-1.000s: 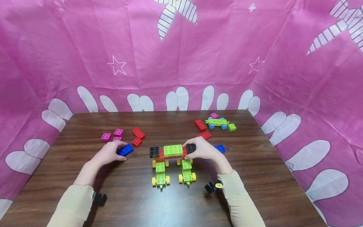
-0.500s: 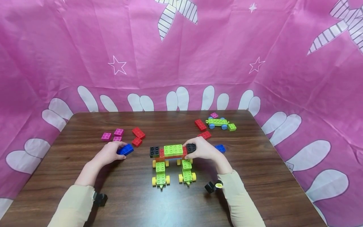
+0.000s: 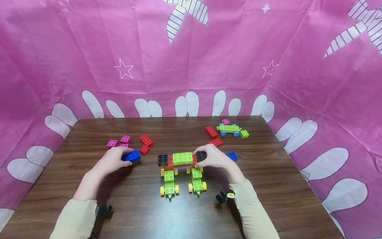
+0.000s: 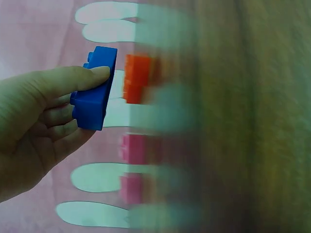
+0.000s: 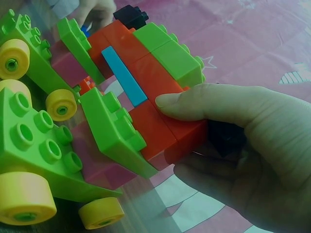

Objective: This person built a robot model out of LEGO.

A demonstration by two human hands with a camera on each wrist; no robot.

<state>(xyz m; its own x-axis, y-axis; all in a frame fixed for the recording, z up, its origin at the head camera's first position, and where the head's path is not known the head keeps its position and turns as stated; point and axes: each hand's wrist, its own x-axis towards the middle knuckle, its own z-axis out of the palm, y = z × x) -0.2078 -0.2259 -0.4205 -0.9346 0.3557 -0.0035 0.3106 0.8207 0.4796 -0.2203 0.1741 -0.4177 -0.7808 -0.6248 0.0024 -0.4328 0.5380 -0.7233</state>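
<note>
My left hand (image 3: 111, 161) pinches a blue building brick (image 3: 132, 155) at the left of the table, near the pink bricks. In the left wrist view the thumb lies across the brick's side, with fingers on the opposite side, and the brick is up off the table. My right hand (image 3: 214, 156) grips the right end of a toy brick build (image 3: 182, 158), beside its black brick (image 3: 201, 155). Red, light green and black bricks form the build's bridge. Below it stand two light green wheeled bases (image 5: 39, 126) with yellow wheels and pink bricks between.
Several pink bricks (image 3: 125, 138) and red bricks (image 3: 146, 139) lie at the back left. At the back right are red bricks (image 3: 211, 131), a light green car base (image 3: 228, 128) with blue wheels, and a small green brick (image 3: 244, 133). Another blue brick (image 3: 231, 156) lies beyond my right hand.
My left hand has shifted slightly up and left in the head view, with the blue brick still held and turned a little. The right hand and the build stay put.
</note>
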